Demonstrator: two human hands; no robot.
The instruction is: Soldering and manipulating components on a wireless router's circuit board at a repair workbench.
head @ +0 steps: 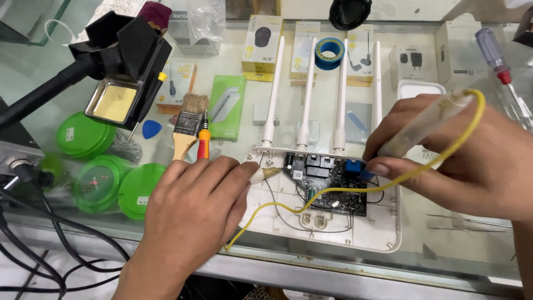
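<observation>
— Head view: what's each hand doing over that opened white router (377,233)?

— The right hand (472,161) has its grip clamped on a translucent probe (427,119) with a yellow wire (333,191), tip down by the blue part on the black circuit board (333,189). The left hand (194,216) pinches a second probe (265,174), its tip at the board's left corner.

— And where's the router?

— Flat on the glass tabletop (444,244), near the front edge, its four white antennas (306,94) pointing away.

— Anything crowding it?

— A brush (187,130) and an orange screwdriver (204,145) just left, green lids (105,178) beyond, blue tape (330,54) behind. A black soldering stand (125,66) overhangs the left side.
</observation>
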